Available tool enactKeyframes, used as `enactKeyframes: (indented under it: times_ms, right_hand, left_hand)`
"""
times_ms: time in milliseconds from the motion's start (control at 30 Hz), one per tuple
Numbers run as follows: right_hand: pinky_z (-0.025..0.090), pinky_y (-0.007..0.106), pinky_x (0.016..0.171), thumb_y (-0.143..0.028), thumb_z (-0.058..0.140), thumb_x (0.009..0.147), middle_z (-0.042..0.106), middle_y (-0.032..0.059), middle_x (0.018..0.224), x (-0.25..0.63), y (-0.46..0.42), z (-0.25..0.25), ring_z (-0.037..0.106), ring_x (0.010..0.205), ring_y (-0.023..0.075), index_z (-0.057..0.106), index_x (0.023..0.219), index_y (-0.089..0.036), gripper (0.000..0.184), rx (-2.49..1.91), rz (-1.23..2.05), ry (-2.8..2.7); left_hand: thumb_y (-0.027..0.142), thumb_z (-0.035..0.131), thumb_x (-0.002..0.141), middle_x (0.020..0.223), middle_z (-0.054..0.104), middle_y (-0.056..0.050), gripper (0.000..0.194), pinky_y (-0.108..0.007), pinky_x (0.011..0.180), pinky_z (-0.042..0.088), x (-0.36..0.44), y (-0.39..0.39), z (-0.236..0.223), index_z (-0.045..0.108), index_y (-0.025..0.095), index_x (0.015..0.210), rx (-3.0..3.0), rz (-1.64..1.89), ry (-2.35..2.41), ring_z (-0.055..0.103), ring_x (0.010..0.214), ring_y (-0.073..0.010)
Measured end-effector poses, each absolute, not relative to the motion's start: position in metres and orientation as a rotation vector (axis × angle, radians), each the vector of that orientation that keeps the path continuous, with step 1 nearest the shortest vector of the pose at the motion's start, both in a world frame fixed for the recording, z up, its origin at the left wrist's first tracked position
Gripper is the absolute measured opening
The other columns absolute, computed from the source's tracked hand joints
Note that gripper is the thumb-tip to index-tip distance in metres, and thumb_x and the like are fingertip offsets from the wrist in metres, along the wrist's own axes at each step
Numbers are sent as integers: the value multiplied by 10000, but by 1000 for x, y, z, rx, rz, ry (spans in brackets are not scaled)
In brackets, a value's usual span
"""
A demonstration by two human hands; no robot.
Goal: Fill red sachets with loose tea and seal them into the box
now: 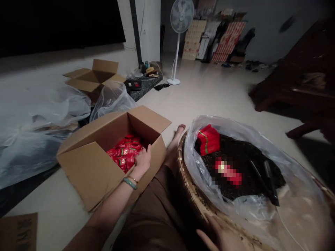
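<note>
My left hand (143,160) reaches over the edge of an open cardboard box (104,181). Its thumb or forefinger points up and the other fingers extend toward a heap of small red packets (125,151); nothing shows held in it. Low in the view, my right hand (225,235) is blurred, with spread fingers beside the rim of a round woven basket (183,167). Clear plastic sheeting (192,150) lines the basket around dark loose leaves (243,150). On the leaves lie a stack of red pouches (209,139), a pixelated red item (229,172) and a black two-armed tool (270,184) with a pale cord.
A second open carton (91,78) and clear plastic bags (39,122) stand on the left. Farther back are a white standing fan (182,15) and a low dark shelf (146,85). Dark wooden furniture (300,90) rises at right. My bare foot (180,129) rests between box and basket.
</note>
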State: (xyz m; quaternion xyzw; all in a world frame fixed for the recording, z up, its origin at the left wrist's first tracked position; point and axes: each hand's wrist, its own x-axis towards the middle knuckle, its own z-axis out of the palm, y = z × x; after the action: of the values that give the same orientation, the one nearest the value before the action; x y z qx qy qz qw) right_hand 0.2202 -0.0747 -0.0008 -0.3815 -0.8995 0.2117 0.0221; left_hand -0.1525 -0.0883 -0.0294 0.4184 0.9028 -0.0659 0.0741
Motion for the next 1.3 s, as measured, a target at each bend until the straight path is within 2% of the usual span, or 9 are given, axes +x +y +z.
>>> enactKeyframes:
  times_ms: [200,367,500,633,733,867,1033,1167,1300]
  right_hand:
    - [501,254,648,-320,392,905,716,95,927,212,-80,-2,689,762,215,650,1033,-217,305,-1201,607,-2899]
    - [455,251,644,-243,406,891,705,80,874,207,-86,20,673,769,213,637,940,-205,239,-1303,585,-2931]
    - [426,232,653,-187,473,842,691,67,871,196,-95,40,655,782,199,623,878,-193,155,-1338,641,-2910]
    - [431,240,695,-198,555,786,684,73,938,183,-104,41,645,855,224,621,933,-179,162,-1348,732,-2971]
    - [443,257,703,-223,554,798,682,80,958,177,-110,38,644,866,237,614,985,-172,203,-1337,814,-3006]
    - [448,257,719,-291,556,821,678,84,969,181,-115,46,637,866,225,622,984,-172,212,-1352,929,-2859]
    - [448,247,696,-362,477,890,690,62,860,202,-94,72,633,804,188,666,873,-178,264,-1286,1130,-2552]
    - [453,285,785,-288,463,892,679,75,977,229,-46,80,617,875,179,630,1030,-176,244,-1383,961,-2064]
    - [469,272,678,-281,526,832,653,44,873,249,4,66,603,762,157,586,954,-169,176,-1404,933,-1771]
  left_hand:
    - [118,583,758,1124,540,-176,774,-358,746,460,-126,-88,-23,212,189,1435,1328,-149,2688,560,987,-299]
    - [178,566,788,1094,554,-166,712,-351,712,464,-137,-78,-22,242,199,1422,1347,-23,2663,589,945,-290]
    - [191,491,826,1045,567,-204,579,-401,710,471,-142,-58,-8,325,80,1371,1492,71,2658,595,911,-314]
    - [182,455,845,1042,583,-171,434,-439,837,453,-125,-31,33,444,97,1270,1841,1140,2701,563,961,-282]
    - [170,476,844,1008,596,-111,327,-379,837,470,-88,-15,67,519,156,1167,2171,1562,2121,575,915,-223]
    - [193,514,841,1128,591,-89,386,-356,887,458,-23,12,78,485,212,1225,2627,811,1294,549,1029,-211]
    - [260,743,644,1248,526,-155,738,-424,888,426,34,54,51,422,164,1301,2750,131,1332,470,1101,-312]
    - [202,705,654,1085,585,-134,664,-409,817,431,46,69,36,463,164,1271,2721,68,1428,491,993,-299]
    - [209,642,703,1053,555,-81,493,-392,846,433,34,70,28,514,201,1179,2563,393,1356,500,966,-249]
